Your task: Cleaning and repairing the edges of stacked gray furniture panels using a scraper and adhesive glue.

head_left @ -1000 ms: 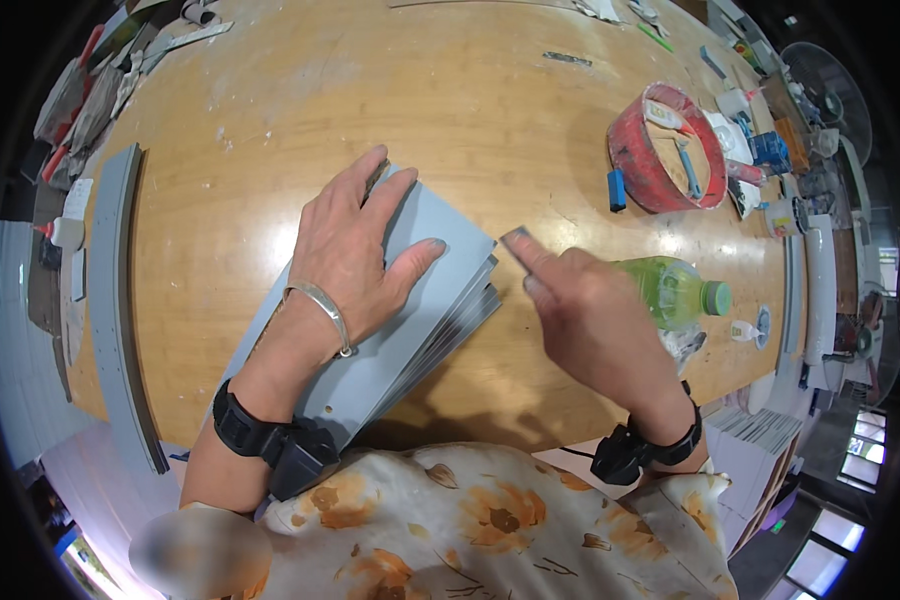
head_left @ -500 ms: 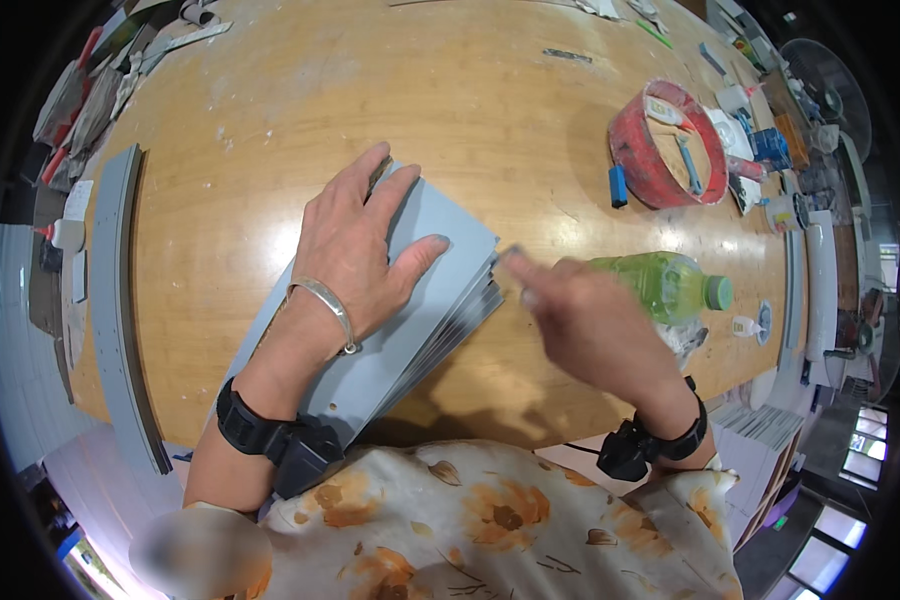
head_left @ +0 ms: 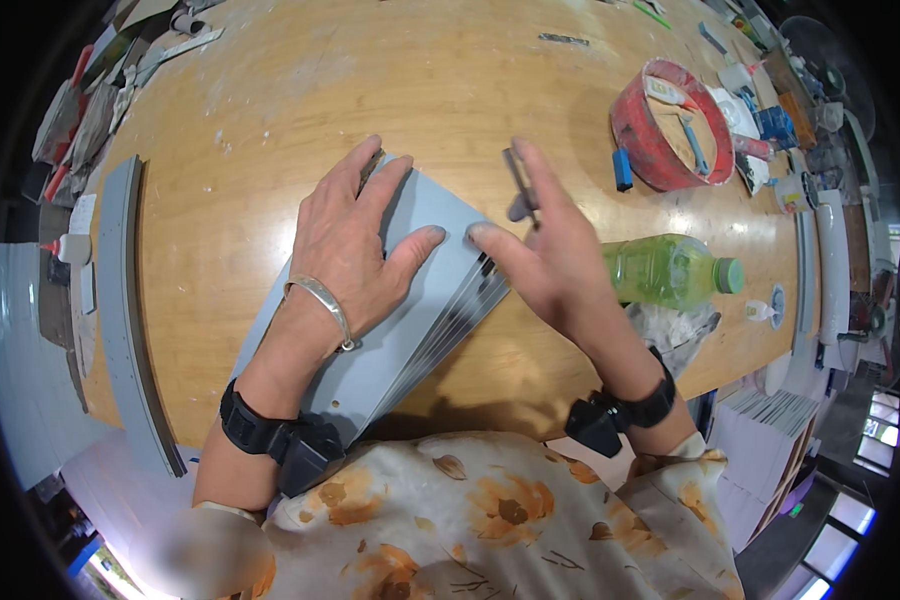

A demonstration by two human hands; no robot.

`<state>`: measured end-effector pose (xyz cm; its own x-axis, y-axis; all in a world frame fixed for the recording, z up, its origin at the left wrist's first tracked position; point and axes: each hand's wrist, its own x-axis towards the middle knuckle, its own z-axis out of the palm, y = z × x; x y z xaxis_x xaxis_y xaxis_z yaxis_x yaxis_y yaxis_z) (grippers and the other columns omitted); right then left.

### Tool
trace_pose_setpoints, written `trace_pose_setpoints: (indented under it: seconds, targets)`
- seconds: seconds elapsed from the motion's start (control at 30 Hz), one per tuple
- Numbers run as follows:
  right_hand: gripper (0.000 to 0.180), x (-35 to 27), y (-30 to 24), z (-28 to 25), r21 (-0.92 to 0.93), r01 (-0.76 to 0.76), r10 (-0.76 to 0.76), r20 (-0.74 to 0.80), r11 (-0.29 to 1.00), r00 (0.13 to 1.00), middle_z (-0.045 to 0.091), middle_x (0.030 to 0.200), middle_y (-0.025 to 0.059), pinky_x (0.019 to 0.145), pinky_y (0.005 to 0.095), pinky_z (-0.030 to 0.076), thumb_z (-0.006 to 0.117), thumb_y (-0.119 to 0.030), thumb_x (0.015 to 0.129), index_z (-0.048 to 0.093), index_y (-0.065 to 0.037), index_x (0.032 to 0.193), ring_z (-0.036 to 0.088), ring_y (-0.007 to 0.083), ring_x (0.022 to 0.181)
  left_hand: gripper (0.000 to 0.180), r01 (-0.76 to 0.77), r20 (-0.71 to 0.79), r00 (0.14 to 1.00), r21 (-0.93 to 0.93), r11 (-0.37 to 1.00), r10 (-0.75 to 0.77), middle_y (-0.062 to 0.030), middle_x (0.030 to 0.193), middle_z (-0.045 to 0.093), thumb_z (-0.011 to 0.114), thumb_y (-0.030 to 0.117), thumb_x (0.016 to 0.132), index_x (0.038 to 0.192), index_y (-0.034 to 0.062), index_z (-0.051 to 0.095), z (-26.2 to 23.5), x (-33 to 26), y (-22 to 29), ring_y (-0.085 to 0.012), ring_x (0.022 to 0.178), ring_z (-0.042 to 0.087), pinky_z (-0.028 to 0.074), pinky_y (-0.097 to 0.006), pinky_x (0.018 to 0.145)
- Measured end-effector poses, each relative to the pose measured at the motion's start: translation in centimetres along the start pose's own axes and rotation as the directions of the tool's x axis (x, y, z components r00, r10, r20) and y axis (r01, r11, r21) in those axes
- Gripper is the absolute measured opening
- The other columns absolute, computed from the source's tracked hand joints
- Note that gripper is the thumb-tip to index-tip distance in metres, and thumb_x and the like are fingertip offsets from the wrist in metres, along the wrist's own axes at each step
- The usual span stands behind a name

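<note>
A stack of long blue-grey panels [head_left: 432, 225] lies aslant on the table in front of me, its right-hand edges fanned out in thin layers. My left hand [head_left: 348, 240] rests flat on the top panel, fingers spread toward its far end and thumb pointing right. At the stack's far right corner is my right hand [head_left: 550, 245], its thumb tip at the corner and its fingers stretched away from me. Against those fingers sits a thin dark tool [head_left: 519, 182] with a rounded grey end; its exact kind cannot be made out.
Right of my right hand lies a green bottle [head_left: 670, 272] beside a crumpled plastic bag [head_left: 670, 330]. Farther back stand a red tub [head_left: 638, 140] with a small bottle and brush-like tool, and a blue block [head_left: 622, 170]. Long grey strips [head_left: 125, 300] line the table's left side.
My right hand has swung to the far side of the stack's corner, its thumb and fingers now apart and the dark tool showing. My left hand stays on the panels.
</note>
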<state>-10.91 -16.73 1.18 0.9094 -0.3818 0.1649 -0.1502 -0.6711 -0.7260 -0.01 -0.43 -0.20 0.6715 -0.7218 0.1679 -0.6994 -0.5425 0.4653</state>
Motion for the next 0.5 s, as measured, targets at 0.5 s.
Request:
trace_pose_setpoints:
  seconds: [0.5]
  targets:
    - [0.048, -8.4, 4.7, 0.5, 0.722, -0.495, 0.353, 0.357, 0.484, 0.865, 0.056, 0.080, 0.0033, 0.047, 0.0189, 0.036, 0.041, -0.031, 0.099, 0.037, -0.004, 0.138, 0.040, 0.0040, 0.052, 0.108, -0.083, 0.178, 0.984, 0.375, 0.923, 0.016, -0.0303, 0.144, 0.021, 0.075, 0.060, 0.054, 0.140, 0.0102, 0.033, -0.7, -1.9, 1.9, -0.0537, 0.131, 0.016, 0.013, -0.064, 0.104]
